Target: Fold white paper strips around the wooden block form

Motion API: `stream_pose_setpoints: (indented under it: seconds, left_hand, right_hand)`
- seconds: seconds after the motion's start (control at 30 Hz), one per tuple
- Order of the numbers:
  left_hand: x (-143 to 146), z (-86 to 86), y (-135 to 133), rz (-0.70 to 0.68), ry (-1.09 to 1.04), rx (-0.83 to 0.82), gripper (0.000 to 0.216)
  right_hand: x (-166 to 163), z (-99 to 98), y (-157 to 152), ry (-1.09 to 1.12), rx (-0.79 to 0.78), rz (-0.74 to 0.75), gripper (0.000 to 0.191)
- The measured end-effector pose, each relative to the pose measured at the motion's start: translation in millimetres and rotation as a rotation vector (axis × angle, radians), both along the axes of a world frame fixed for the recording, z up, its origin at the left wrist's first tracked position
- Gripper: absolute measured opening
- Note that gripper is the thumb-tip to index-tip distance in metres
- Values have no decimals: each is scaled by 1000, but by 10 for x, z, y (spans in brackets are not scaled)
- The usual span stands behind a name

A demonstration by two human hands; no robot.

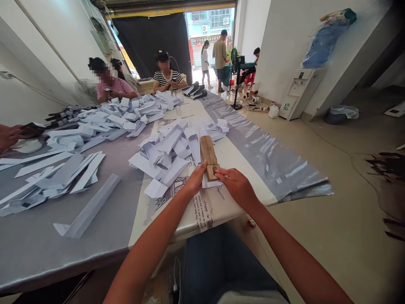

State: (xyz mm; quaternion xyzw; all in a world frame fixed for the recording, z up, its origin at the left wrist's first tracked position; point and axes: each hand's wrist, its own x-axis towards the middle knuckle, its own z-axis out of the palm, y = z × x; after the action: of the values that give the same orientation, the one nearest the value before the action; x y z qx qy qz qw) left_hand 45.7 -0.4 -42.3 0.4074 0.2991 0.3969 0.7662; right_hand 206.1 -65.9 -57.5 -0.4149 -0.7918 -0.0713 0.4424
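A long wooden block (208,152) lies lengthwise on the table in front of me, on top of a white paper piece (210,183). My left hand (195,179) grips the block's near left corner, fingers closed round it. My right hand (236,185) pinches the near right corner, thumb on top of the wood and the paper edge under it. Just beyond and to the left sits a heap of folded white paper pieces (172,147).
The long table (104,228) carries more heaps of folded white paper (126,116) and flat strips (57,177). Shiny plastic sheet (272,156) hangs off the right edge. Other people sit at the far end and the left; a co-worker's hand (9,137) shows at the left.
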Motion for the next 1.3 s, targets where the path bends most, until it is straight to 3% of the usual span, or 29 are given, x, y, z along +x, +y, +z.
stream_pose_setpoints:
  seconds: [0.4, 0.53, 0.67, 0.8, 1.03, 1.2, 1.3]
  left_hand:
    - [-29, -7, 9, -11, -38, -2, 47]
    - [-47, -10, 12, -84, -52, 54, 42]
    - [-29, 20, -18, -107, -29, 100, 32]
    - [-30, 91, -61, -104, -90, 78, 37]
    - [-36, 144, -97, -87, -82, 80, 37]
    - [20, 148, -144, -129, -103, 49, 36]
    - [28, 141, -167, -154, -106, 3, 33]
  right_hand:
    - [-6, 26, -30, 29, -25, 14, 34]
    - [0, 30, -16, 67, -60, 8, 37]
    - [25, 105, -53, 160, -120, 95, 44]
    - [41, 165, -102, 275, -180, 165, 55]
    - [7, 83, -54, 144, -150, 119, 32]
    - [18, 68, -56, 205, -97, 59, 20]
    - [15, 74, -67, 298, -86, 65, 25]
